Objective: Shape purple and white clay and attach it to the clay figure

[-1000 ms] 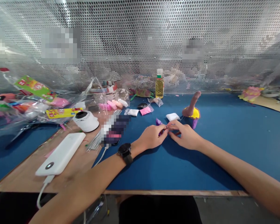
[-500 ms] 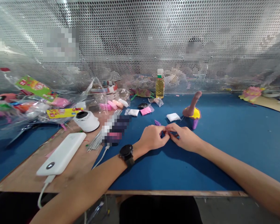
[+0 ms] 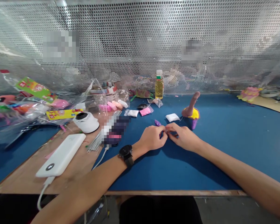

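Note:
My left hand (image 3: 153,137) and my right hand (image 3: 183,137) meet fingertip to fingertip above the blue table mat. Both are closed in a pinch, and whatever lies between the fingers is too small to make out. Just beyond the left fingers lies a small purple clay piece (image 3: 157,123). A white clay packet (image 3: 172,117) rests past the fingertips. To the right of it stands a clay figure (image 3: 191,109) with a long brownish upright part, a yellow patch and a purple base. A dark watch (image 3: 126,153) sits on my left wrist.
Behind the hands are a pink clay packet (image 3: 145,110), another white packet (image 3: 132,113) and a bottle of yellow liquid (image 3: 159,84). At left lie a white power bank (image 3: 61,155), a white roundish object (image 3: 86,122) and thin wire sticks (image 3: 95,143). A perforated metal screen (image 3: 140,34) closes the back.
My fingertips have shifted slightly, with the left thumb drawn a little away from the right hand. The view has moved a touch; the objects on the table stay in place.

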Motion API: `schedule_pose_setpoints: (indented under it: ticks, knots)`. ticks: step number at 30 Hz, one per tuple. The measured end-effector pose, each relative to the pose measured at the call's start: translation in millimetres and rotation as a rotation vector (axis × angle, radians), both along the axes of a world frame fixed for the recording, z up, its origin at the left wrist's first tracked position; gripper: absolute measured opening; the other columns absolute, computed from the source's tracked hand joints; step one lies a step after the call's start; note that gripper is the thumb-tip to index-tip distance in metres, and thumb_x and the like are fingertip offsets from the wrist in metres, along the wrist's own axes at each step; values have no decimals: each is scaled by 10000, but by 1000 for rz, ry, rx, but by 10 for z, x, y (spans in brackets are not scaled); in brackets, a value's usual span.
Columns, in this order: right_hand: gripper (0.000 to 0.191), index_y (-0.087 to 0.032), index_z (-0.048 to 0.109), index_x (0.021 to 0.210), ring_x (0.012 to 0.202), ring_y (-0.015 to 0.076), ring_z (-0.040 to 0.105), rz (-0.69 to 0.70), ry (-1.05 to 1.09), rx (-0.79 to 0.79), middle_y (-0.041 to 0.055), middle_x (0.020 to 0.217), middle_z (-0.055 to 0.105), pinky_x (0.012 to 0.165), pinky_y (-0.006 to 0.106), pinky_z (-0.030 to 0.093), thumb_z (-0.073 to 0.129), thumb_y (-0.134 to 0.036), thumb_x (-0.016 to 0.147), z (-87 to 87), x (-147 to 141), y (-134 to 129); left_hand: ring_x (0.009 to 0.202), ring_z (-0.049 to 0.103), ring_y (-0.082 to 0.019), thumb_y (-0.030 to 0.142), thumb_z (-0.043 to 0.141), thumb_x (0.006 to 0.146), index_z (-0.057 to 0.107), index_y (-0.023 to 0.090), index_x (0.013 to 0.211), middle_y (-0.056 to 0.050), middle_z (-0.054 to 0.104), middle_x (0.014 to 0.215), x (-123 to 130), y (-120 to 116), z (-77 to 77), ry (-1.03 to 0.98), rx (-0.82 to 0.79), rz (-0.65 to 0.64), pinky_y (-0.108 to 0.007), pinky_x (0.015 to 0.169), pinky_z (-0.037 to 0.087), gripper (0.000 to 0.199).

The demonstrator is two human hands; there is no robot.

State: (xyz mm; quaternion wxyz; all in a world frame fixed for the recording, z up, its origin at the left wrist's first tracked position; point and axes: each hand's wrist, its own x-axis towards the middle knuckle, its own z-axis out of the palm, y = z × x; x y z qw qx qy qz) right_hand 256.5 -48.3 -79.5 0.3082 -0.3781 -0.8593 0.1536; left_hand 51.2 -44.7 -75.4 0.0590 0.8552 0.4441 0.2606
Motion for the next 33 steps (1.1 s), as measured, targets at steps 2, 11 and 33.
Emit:
schedule_pose_setpoints:
  ticks: [2, 11, 33]
  knots:
    - [270, -238, 582, 1218, 1038, 238, 793, 7, 15, -6, 59, 1158, 804, 809, 313, 655, 568, -164, 958, -5, 0, 7, 613, 651, -194, 261, 527, 937, 648, 187, 773, -54, 705, 683, -7, 0, 11, 24, -11, -6, -297, 579, 331, 217]
    - [300, -221, 574, 1241, 1046, 239, 791, -6, 18, 0, 67, 1141, 809, 877, 351, 640, 543, -149, 951, -21, -8, 30, 619, 645, -192, 241, 509, 946, 643, 197, 818, -42, 691, 677, -27, 20, 7, 12, -12, -32, -299, 588, 313, 190]
    - [298, -247, 652, 1194, 911, 214, 809, -82, -22, 12, 12, 1076, 822, 803, 302, 633, 575, -131, 930, -50, -44, 26, 540, 550, -142, 293, 579, 909, 618, 187, 694, -17, 632, 606, -22, 43, -11, -54, -48, -19, -282, 560, 297, 242]
